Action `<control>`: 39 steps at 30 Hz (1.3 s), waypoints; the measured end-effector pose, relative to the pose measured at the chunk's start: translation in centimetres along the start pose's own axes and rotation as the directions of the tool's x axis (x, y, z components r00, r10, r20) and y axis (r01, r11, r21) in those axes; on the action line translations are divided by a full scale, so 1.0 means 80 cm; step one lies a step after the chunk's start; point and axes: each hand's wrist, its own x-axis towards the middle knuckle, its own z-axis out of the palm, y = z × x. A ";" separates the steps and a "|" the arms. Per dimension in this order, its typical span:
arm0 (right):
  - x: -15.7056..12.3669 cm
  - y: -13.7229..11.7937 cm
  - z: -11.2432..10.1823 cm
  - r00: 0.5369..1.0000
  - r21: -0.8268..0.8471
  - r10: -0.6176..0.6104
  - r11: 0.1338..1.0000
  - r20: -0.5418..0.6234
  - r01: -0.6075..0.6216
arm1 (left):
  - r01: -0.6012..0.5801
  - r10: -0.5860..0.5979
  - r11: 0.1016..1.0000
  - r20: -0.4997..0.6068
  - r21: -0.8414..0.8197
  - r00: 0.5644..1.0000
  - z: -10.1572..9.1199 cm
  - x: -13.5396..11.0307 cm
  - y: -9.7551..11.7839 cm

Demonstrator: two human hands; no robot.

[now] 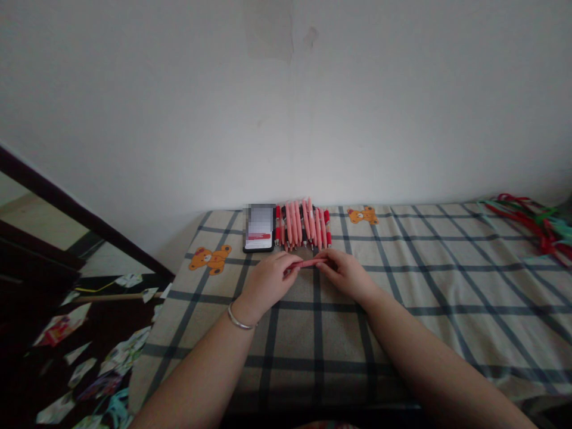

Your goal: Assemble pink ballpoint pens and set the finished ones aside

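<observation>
Between my two hands a slim pink pen [309, 263] lies crosswise, just above the checked cloth. Its left end is pinched in the fingers of my left hand [269, 277], which has a silver bangle at the wrist. The fingers of my right hand [347, 275] close on the other end, and both ends are partly covered. Right behind my hands lies a bunch of pink, red and black pens [300, 223], side by side with tips toward me. A phone [260, 243] with a lit screen rests against the left of the bunch.
The checked tablecloth [411, 274] with bear prints covers the table up to the white wall [201, 107]. Red and green ribbon-like strips [543, 229] lie at the far right. Left of the table edge, scattered papers and wrappers [80, 375] are on the dark floor.
</observation>
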 end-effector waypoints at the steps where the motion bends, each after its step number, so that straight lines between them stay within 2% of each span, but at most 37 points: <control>1: 0.000 0.000 0.000 1.000 -0.007 0.004 1.000 -0.002 -0.004 | -0.004 0.004 1.000 -0.001 -0.001 1.000 0.000 0.000 0.000; 17: -0.001 -0.003 -0.004 1.000 -0.139 0.004 0.990 0.019 -0.002 | -0.039 0.039 0.999 0.003 0.012 0.999 0.004 0.001 -0.010; 25: 0.000 0.001 -0.001 1.000 -0.124 -0.014 0.992 0.009 0.015 | -0.055 0.056 0.998 -0.023 0.022 0.998 0.003 0.001 -0.008; 29: 0.001 0.004 0.002 1.000 -0.144 0.019 0.989 0.020 -0.016 | -0.074 0.075 0.996 -0.039 0.042 0.996 0.003 0.001 -0.008; 34: 0.002 0.006 0.003 0.999 -0.141 0.018 0.990 0.033 -0.014 | -0.074 0.075 0.996 -0.016 0.055 0.997 0.001 0.001 -0.008; 39: 0.000 -0.001 0.001 1.000 -0.100 0.001 0.995 -0.016 -0.003 | -0.048 0.049 0.997 -0.013 0.063 0.999 0.001 0.002 -0.005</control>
